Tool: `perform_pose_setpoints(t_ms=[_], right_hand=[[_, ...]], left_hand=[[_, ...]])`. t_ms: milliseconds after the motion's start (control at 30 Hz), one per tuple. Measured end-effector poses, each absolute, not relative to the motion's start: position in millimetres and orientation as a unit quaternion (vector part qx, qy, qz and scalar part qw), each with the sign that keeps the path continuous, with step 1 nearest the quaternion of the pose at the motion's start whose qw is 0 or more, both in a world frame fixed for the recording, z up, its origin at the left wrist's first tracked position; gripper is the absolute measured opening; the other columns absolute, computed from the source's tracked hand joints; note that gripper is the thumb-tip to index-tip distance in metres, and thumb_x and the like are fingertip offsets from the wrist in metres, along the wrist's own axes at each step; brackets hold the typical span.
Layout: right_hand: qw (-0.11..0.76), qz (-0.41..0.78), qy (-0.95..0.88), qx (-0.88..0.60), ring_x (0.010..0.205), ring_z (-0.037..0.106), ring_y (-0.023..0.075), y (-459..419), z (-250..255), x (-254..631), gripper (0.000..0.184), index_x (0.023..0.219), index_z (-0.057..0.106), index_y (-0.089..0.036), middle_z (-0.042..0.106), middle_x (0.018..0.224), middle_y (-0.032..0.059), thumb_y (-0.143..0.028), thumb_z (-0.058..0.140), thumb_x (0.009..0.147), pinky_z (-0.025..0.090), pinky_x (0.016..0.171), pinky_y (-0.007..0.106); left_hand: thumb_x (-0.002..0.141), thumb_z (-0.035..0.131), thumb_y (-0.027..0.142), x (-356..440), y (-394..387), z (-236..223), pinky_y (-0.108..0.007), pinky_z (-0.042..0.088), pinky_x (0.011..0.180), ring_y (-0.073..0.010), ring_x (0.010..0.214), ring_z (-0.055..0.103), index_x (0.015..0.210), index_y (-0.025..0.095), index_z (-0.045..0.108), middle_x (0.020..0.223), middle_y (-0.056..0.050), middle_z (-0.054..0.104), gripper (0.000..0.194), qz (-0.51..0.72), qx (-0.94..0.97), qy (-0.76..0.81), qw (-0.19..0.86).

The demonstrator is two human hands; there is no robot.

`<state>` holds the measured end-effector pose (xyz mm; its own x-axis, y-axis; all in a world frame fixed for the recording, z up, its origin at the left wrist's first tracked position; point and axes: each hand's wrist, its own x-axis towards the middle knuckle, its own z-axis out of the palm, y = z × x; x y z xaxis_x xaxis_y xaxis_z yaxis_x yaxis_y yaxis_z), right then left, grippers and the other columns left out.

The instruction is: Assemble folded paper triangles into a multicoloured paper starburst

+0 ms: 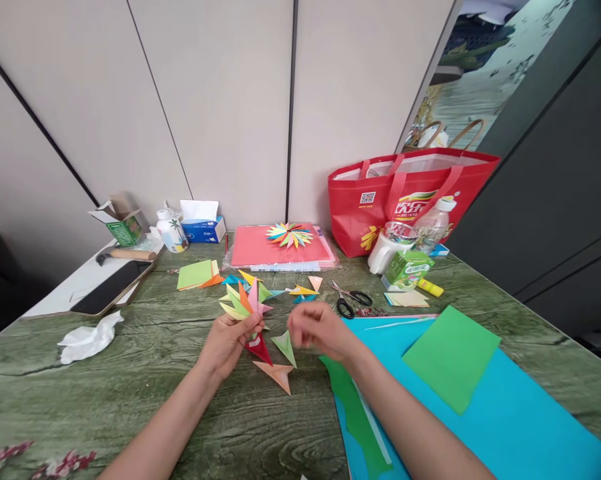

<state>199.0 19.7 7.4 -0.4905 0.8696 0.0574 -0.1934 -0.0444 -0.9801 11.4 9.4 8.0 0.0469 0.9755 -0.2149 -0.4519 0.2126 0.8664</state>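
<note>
My left hand (pixel 225 347) is closed on a partly ringed fan of folded paper points (pixel 245 300) in yellow, green, orange and pink. A red folded paper piece (pixel 259 349) shows just below its fingertips; whether it belongs to the fan, I cannot tell. To the right, my right hand (pixel 323 328) hovers with curled fingers, the tips blurred. Beneath it and slightly left lies a light green folded piece (pixel 284 347), with a peach folded piece (pixel 275 375) nearer me. More folded pieces (pixel 303 291) in yellow and blue lie behind the hands.
A finished paper ring (pixel 289 235) rests on red paper (pixel 250 250). Black-handled scissors (pixel 349 299) lie right of centre. Blue sheets (pixel 520 413) with a green square (pixel 453 360) cover the right side. A red bag (pixel 350 220), bottle (pixel 433 227), hammer (pixel 130 254) and phone (pixel 113 287) surround.
</note>
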Motion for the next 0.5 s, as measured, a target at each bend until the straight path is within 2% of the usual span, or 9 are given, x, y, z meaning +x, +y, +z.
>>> perform_pose_setpoints(t_ms=[67, 133, 200, 333, 400, 500], right_hand=[[0.545, 0.488, -0.525, -0.436, 0.051, 0.053, 0.0104, 33.6, -3.4, 205.8, 0.021, 0.078, 0.060, -0.014, 0.059, 0.063, 0.0016, -0.035, 0.054, 0.076, 0.041, 0.043, 0.020], [0.587, 0.273, -0.553, -0.525, 0.070, 0.057, 0.0160, 46.6, -17.5, 215.5, 0.018, 0.087, 0.061, -0.015, 0.061, 0.079, 0.0063, -0.024, 0.048, 0.078, 0.047, 0.059, 0.028], [0.523, 0.126, -0.633, -0.556, 0.092, 0.054, 0.0207, 55.9, -32.3, 225.1, 0.028, 0.091, 0.062, -0.017, 0.057, 0.097, 0.0097, -0.010, 0.042, 0.074, 0.044, 0.079, 0.036], [0.378, 0.029, -0.731, -0.567, 0.111, 0.044, 0.0223, 62.5, -52.8, 233.8, 0.059, 0.113, 0.054, -0.017, 0.046, 0.121, 0.0118, 0.005, 0.034, 0.062, 0.037, 0.091, 0.040], [0.321, 0.022, -0.764, -0.560, 0.113, 0.042, 0.0223, 62.3, -56.3, 232.7, 0.063, 0.117, 0.051, -0.016, 0.046, 0.123, 0.0116, 0.006, 0.034, 0.061, 0.036, 0.093, 0.039], [0.283, 0.027, -0.789, -0.545, 0.109, 0.045, 0.0227, 60.7, -55.3, 229.1, 0.053, 0.113, 0.054, -0.016, 0.053, 0.115, 0.0109, 0.003, 0.037, 0.067, 0.037, 0.091, 0.039]], left_hand=[[0.049, 0.079, 0.017, 10.8, 11.0, 8.8, -0.014, 0.048, 0.052, -0.0069, 0.051, 0.057, 0.065, 0.009, 0.068, 0.061, -0.004, 0.067, 0.021, 0.552, 0.303, 0.426, 0.649], [0.049, 0.079, 0.017, 10.4, 11.7, 9.7, -0.013, 0.047, 0.049, -0.0063, 0.049, 0.056, 0.065, 0.009, 0.068, 0.059, -0.003, 0.066, 0.021, 0.548, 0.301, 0.426, 0.654], [0.050, 0.079, 0.017, 10.5, 11.1, 11.1, -0.013, 0.047, 0.047, -0.0063, 0.049, 0.056, 0.066, 0.009, 0.068, 0.058, -0.003, 0.066, 0.021, 0.544, 0.299, 0.424, 0.660], [0.052, 0.078, 0.015, 11.5, 9.1, 14.3, -0.014, 0.048, 0.050, -0.0064, 0.050, 0.056, 0.069, 0.009, 0.068, 0.062, -0.004, 0.067, 0.021, 0.539, 0.297, 0.416, 0.669], [0.052, 0.077, 0.014, 12.0, 8.9, 14.9, -0.014, 0.049, 0.051, -0.0063, 0.050, 0.057, 0.070, 0.009, 0.068, 0.065, -0.005, 0.068, 0.021, 0.541, 0.294, 0.415, 0.670], [0.052, 0.077, 0.012, 12.8, 9.5, 13.7, -0.015, 0.049, 0.052, -0.0071, 0.051, 0.057, 0.069, 0.009, 0.068, 0.065, -0.005, 0.068, 0.020, 0.544, 0.293, 0.419, 0.666]])
